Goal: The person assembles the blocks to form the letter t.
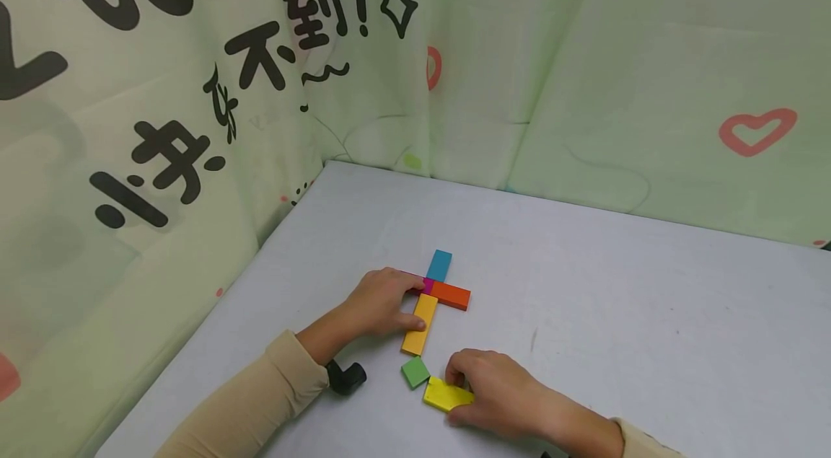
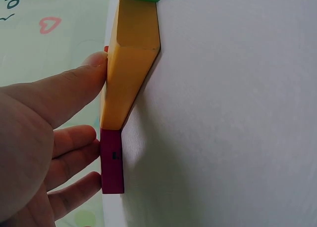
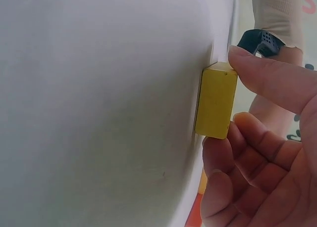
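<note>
My left hand [image 1: 379, 303] lies over a row of blocks, its thumb on the amber block [image 1: 420, 328]. Its other fingers touch the magenta block [image 2: 112, 162], which they partly cover in the head view. My right hand [image 1: 506, 393] pinches a yellow block [image 1: 444, 394] between thumb and fingers, low at the table. Just left of that block sits a small green block [image 1: 415, 372], near the amber block's lower end. An orange-red block [image 1: 452, 295] and a blue block [image 1: 439, 265] meet the magenta one, making a cross shape with the amber block.
The blocks lie on a white table [image 1: 617, 314]. Pale green curtains [image 1: 584, 83] with black lettering and pink hearts hang along its back and left edges. A black device [image 1: 347, 379] is worn under the left wrist.
</note>
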`<state>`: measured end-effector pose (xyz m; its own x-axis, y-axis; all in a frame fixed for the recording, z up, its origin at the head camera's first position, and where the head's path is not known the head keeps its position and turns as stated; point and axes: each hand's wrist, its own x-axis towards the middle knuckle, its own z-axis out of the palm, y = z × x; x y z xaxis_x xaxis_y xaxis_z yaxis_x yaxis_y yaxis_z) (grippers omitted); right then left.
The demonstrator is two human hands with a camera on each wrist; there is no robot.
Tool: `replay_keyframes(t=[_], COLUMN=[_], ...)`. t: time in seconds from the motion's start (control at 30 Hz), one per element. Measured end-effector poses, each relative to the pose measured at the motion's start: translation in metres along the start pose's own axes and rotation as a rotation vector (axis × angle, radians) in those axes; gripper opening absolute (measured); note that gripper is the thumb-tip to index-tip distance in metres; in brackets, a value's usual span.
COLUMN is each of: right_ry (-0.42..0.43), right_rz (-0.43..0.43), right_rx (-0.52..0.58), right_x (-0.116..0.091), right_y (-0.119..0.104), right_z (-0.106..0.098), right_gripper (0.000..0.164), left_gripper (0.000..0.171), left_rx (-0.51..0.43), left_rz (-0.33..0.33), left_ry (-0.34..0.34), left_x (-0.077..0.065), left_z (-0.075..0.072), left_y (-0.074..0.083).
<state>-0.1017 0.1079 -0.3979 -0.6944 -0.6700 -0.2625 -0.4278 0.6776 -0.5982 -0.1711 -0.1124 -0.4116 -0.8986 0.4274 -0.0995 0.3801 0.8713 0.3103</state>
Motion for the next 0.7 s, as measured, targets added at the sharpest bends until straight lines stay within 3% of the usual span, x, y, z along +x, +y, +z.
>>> replay_keyframes(t=[0.7], right_ry=[0.007], right_rz=[0.037], right_rx=[-0.056], right_x=[-0.0029], right_y=[0.0015], right_z=[-0.0046], right_gripper=[0.044], left_gripper=[0.063], left_rx=[0.011], left_rz=[-0.013], left_ry=[0.002], left_x=[-0.0006], left_z=[0.0006], left_y=[0.0014])
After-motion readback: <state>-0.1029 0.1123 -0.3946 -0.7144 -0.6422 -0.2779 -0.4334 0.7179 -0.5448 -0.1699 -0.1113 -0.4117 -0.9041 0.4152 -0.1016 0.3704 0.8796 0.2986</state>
